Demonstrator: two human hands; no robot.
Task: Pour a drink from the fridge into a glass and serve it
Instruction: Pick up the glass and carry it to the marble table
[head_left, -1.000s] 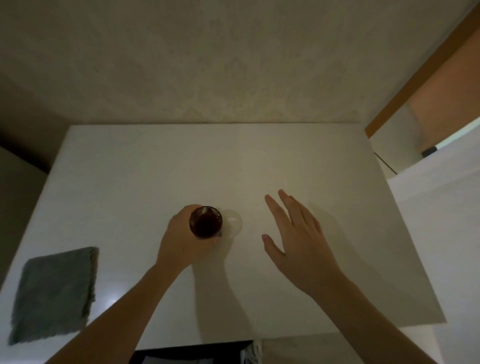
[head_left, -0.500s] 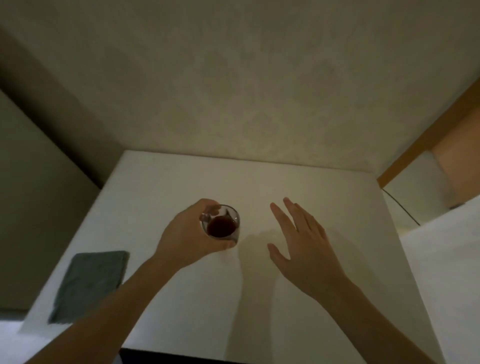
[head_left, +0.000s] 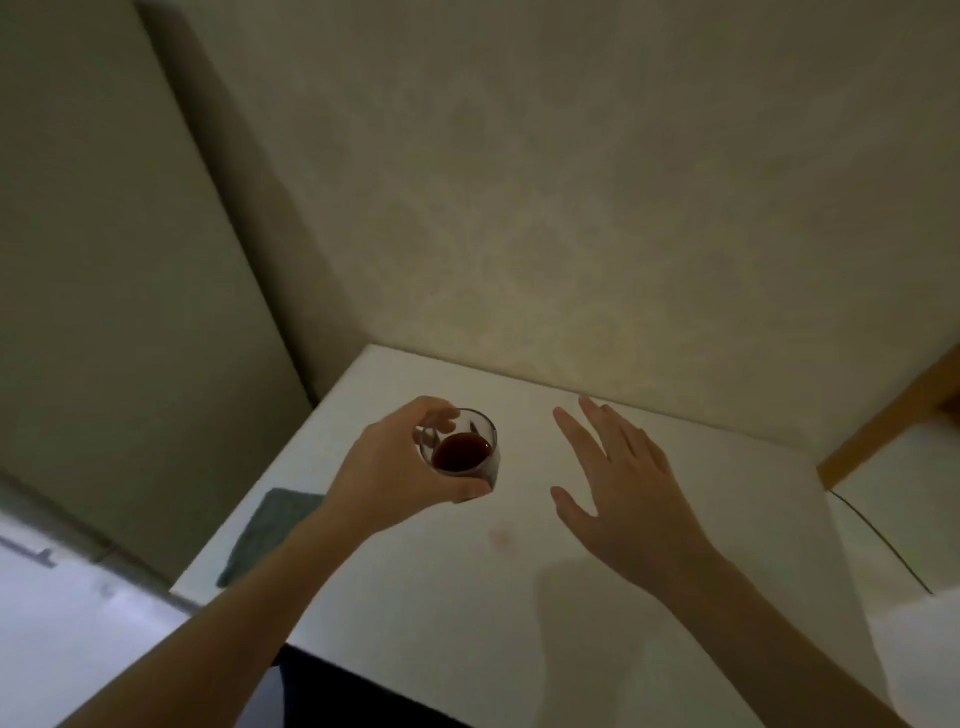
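A small clear glass (head_left: 464, 453) holds a dark red drink and hangs in the air above the white table (head_left: 675, 597). My left hand (head_left: 395, 473) is wrapped around the glass from the left, thumb at its base and fingers over the far rim. To the right of the glass, my right hand (head_left: 618, 493) hovers flat over the table with fingers spread and nothing in it.
A grey cloth (head_left: 265, 535) lies at the table's left edge, partly behind my left forearm. A faint reddish spot (head_left: 501, 535) marks the tabletop below the glass. A beige wall rises behind the table. A dark cord (head_left: 878, 535) runs along the right side.
My left hand has lifted the glass off the table and holds it higher. The view has tilted upward, showing more wall. My right hand has stayed beside the glass.
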